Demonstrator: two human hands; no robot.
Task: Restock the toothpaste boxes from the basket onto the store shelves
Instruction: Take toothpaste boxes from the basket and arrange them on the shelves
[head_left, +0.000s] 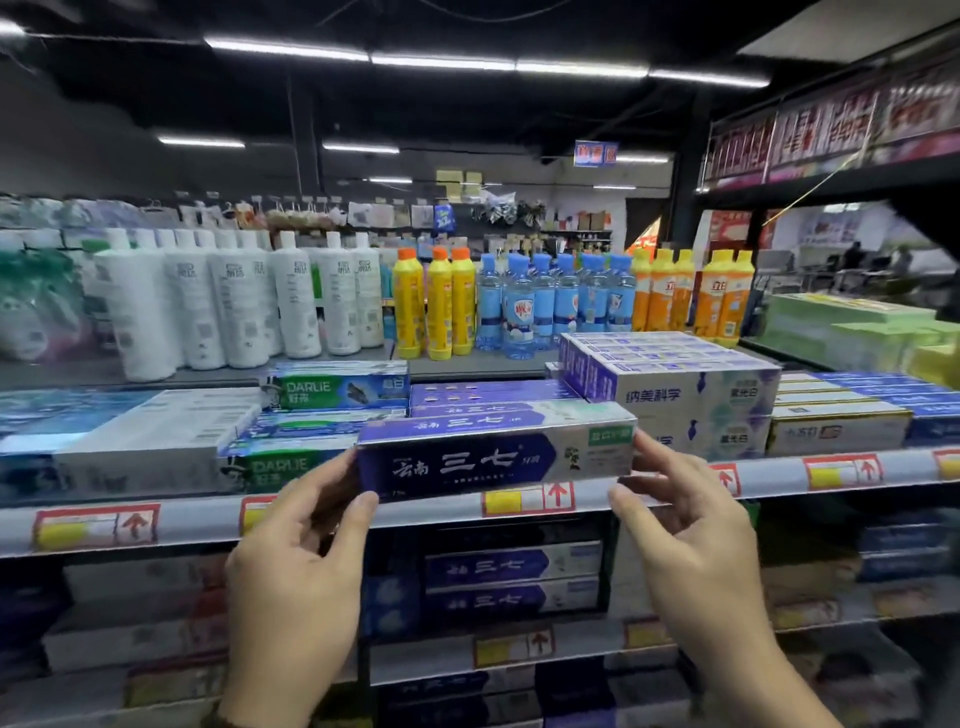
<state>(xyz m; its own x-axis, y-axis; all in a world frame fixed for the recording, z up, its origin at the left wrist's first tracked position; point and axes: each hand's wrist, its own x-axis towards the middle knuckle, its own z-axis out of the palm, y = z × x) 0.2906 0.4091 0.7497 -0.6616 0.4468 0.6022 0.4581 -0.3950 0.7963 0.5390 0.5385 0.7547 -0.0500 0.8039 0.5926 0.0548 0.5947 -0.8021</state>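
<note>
Nearest: left hand (301, 561) and right hand (691, 545), both raised to the shelf front, one at each end of a purple toothpaste box (493, 457). Left thumb sits on the box's lower-left front corner w/ the fingers curled round behind the left end, so it grips that end. Right-hand fingers curl at the right end, index on the end flap, thumb just under the lower-right corner; it pinches that end.

The box is held level, long side facing out, at the front lip of the upper toothpaste shelf, overlapping the shelf rail (208, 519). Can't tell if its base rests on the shelf. Red/yellow price tags (527, 499) run along the rail.

Directly behind it is a row of matching purple boxes (488, 395), lying flat. Just left are DARLIE boxes (332, 389), stacked, green/blue. Just right are white-and-purple boxes (670, 384), stacked higher. One level down there are more purple boxes of the same brand on the lower shelf (511, 566).

Further back, next aisle, L to R: white bottles (239, 306), yellow bottles (439, 306) w/ orange caps, blue bottles (545, 301), orange bottles (717, 296). Far right are pale green boxes (852, 322), blurred.
</note>
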